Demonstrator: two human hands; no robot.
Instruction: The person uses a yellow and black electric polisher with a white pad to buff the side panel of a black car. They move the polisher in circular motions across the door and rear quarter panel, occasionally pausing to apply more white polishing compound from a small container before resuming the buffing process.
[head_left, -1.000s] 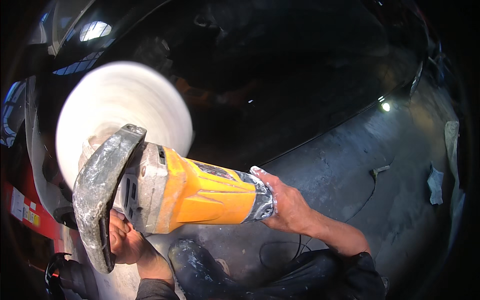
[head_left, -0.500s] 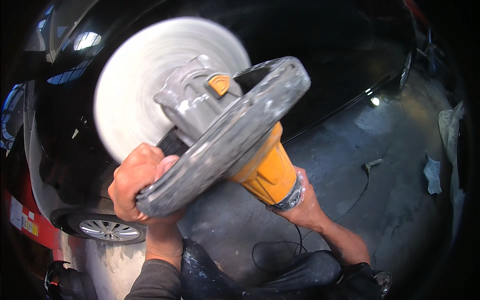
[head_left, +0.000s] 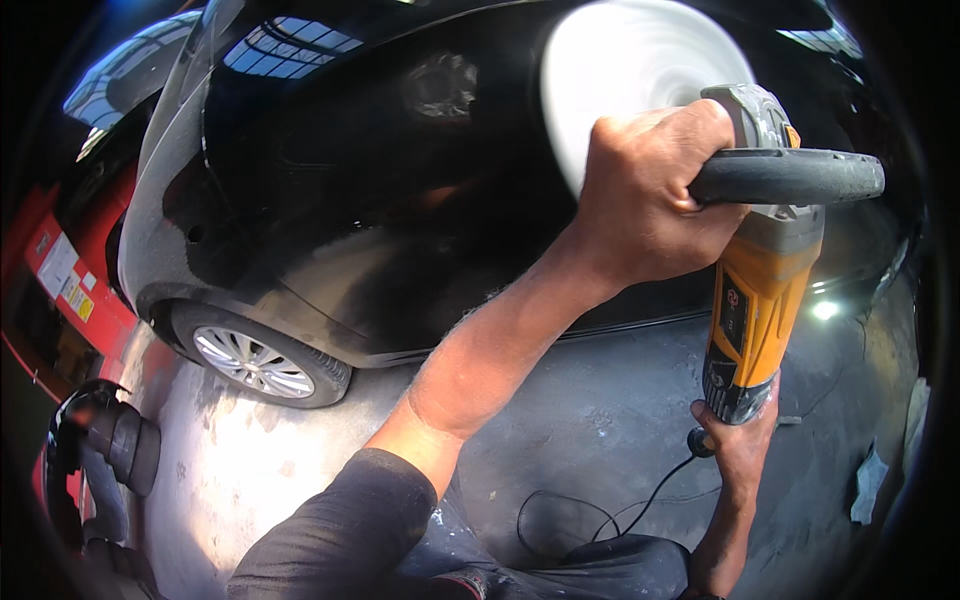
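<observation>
A yellow and grey power polisher is held in both of my hands, up at the right against the side of a glossy black car. My left hand is wrapped round the left end of its black loop handle. Lower down, my right hand grips the dark rear end of the body, where a black cord comes out. The white round pad is blurred as if spinning. It faces the car's panel; whether it touches is hard to tell.
The car's wheel stands at the left on a grey floor. A red cabinet-like unit is at the far left, with dark equipment below it. The cord loops by my legs; a pale blue scrap lies at the right.
The polisher has swung right and away from me, toward the car's panel, its body turning more upright. My left arm now stretches across to the right. Both hands keep their grip.
</observation>
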